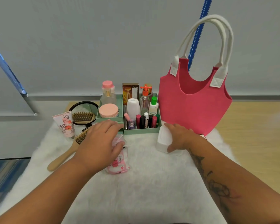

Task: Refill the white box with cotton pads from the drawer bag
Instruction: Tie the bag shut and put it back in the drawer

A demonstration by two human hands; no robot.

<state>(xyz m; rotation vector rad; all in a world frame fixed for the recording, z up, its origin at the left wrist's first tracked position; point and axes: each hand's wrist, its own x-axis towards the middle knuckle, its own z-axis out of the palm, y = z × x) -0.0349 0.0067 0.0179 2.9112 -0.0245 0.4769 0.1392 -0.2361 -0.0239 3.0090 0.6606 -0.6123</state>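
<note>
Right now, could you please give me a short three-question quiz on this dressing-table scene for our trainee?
1. True or false: the right hand rests on the white box.
2. Which object lies under the left hand? A) hairbrush B) pink patterned bag of cotton pads C) mirror
3. Fill in: the pink tote bag stands to the ___ of the green organizer.

Key: 1 true; 2 B; 3 right.
</note>
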